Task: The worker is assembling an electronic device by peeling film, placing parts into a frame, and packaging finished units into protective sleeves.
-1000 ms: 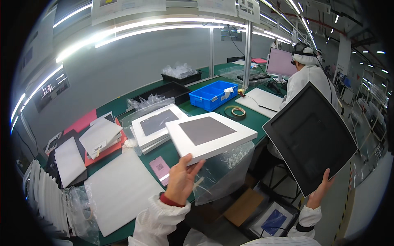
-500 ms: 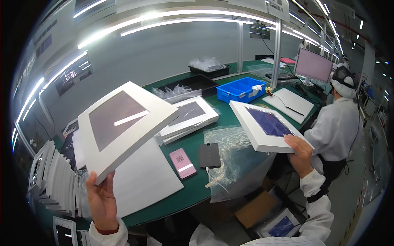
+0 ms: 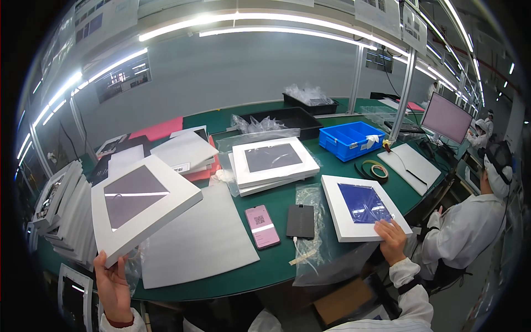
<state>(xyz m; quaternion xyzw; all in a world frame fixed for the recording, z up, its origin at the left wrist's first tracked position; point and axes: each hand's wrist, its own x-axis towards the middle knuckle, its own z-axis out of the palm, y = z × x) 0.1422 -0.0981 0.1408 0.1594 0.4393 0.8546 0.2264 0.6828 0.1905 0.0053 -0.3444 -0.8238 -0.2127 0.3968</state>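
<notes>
My left hand (image 3: 115, 288) grips the lower corner of a white frame with a greyish window (image 3: 135, 196). It is held tilted over the left side of a white foam sheet (image 3: 199, 243). On the right, my right hand (image 3: 394, 242) is closed on the lower right edge of a second white frame, this one with a blue window (image 3: 365, 205). Its fingers lie over the front and the thumb is hidden. That frame is low at the table's right edge, partly over a clear plastic bag (image 3: 310, 265); whether it touches the table I cannot tell.
Between the hands lie a pink phone (image 3: 262, 227) and a dark box with a white cable (image 3: 300, 221). Farther back are stacked white frames (image 3: 271, 160), a blue divided bin (image 3: 351, 140) and tape rolls (image 3: 374, 171). More frames (image 3: 69, 210) stand left. A co-worker (image 3: 470, 221) sits right.
My view has swung left, shifting the scene rightward. Both frames are lower; the blue-windowed one has come down toward the table edge and its window faces me more.
</notes>
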